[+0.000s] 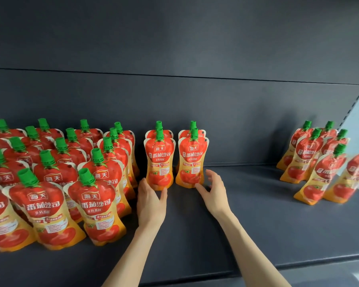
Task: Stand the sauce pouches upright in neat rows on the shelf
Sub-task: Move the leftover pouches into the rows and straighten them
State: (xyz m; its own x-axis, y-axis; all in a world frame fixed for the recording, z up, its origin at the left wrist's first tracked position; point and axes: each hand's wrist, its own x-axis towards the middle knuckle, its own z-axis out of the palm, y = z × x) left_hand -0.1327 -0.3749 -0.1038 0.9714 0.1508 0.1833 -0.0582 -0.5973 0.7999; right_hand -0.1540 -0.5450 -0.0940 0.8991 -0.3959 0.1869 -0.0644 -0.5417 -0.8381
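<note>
My left grip (151, 200) lying open, cupping base of left front pouch (159, 162); my right grip (213, 190) spreading open, thumb touching right front pouch (192, 162). Both standing upright mid-shelf (195, 235), each hiding another pouch behind. Contents not showing. Packed rows (56, 183) running off left edge; right cluster (319, 162) blurring

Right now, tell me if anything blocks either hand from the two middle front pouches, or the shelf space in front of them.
Nothing visible does. The left hand is at the base of the left middle pouch, the right hand beside the right middle pouch. No pouch stands on the shelf in front of them.
</note>
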